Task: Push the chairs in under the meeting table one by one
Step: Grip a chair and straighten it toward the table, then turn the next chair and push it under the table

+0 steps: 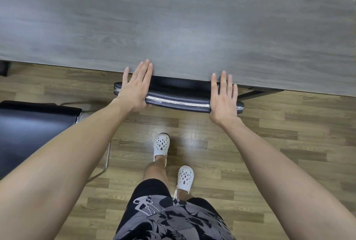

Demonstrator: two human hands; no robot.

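Observation:
A black chair (179, 95) with a chrome strip along its backrest stands straight ahead, its seat hidden under the grey wood-grain meeting table (173, 18). Only the top of the backrest shows at the table's near edge. My left hand (135, 85) lies flat over the left end of the backrest, fingers straight and reaching the table edge. My right hand (223, 97) lies flat over the right end in the same way. Neither hand curls around the backrest. A second black chair (34, 126) stands at my left, out from the table.
Wood-plank floor (269, 133) runs along the table's near edge. My feet in white clogs (161, 144) stand just behind the pushed-in chair. A dark table leg (256, 92) shows under the edge at the right. The left chair's chrome frame (107, 162) is close to my left leg.

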